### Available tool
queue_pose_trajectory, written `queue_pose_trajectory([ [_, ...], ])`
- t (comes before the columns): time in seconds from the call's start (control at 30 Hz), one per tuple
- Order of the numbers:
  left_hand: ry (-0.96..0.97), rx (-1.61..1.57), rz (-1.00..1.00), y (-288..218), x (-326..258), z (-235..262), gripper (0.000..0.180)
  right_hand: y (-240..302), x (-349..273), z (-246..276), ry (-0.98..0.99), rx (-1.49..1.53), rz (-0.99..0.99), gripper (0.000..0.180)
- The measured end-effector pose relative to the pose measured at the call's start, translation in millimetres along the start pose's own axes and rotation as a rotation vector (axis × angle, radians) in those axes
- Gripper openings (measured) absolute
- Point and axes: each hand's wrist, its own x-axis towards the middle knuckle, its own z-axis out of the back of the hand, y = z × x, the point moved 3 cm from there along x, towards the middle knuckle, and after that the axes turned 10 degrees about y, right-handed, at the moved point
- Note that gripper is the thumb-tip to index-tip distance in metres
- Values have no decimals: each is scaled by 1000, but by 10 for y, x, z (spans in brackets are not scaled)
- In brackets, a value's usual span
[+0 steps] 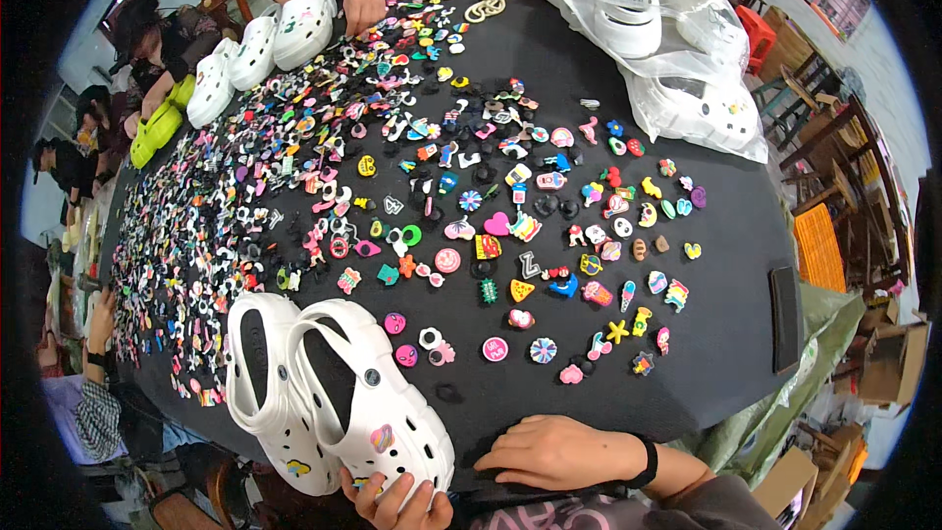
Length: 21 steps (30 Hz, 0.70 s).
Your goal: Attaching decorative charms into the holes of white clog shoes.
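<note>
Two white clogs stand side by side at the table's near edge, toes toward me. My left hand (397, 503) grips the toe of the right-hand clog (407, 417), fingers curled over its top. That clog carries a pink and orange planet-shaped charm (383, 438), and another charm is partly covered by my fingers. On the toe of the left-hand clog (265, 412) sits a yellow and rainbow charm (297, 467). Just right of the clogs, my right hand (554, 451) lies on the table edge, fingers loosely stretched to the left, holding nothing. Loose charms, including a round pink one (496, 349), lie beyond it.
A dense pile of small charms (226, 196) covers the black table's left side. Bagged white clogs (687, 88) lie far right, a phone (785, 319) at the right edge. Across the table, a co-worker's hand (364, 2) reaches charms beside more white clogs (304, 29). Others sit left near green clogs (157, 128).
</note>
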Motion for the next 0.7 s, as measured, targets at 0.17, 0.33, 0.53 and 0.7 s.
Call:
queue_pose_trajectory([
  [0.17, 7, 17, 5, -16, -17, 11, 17, 18, 5, 23, 13, 10, -13, 24],
  [0.33, 3, 10, 11, -11, -12, 19, 17, 21, 14, 17, 29, -19, -22, 24],
  [0.53, -22, 6, 32, -10, -5, -13, 18, 36, 25, 41, 25, -43, -33, 23],
  [0.7, -21, -17, 22, -2, -23, 13, 18, 36, 50, 46, 38, -40, -40, 23],
])
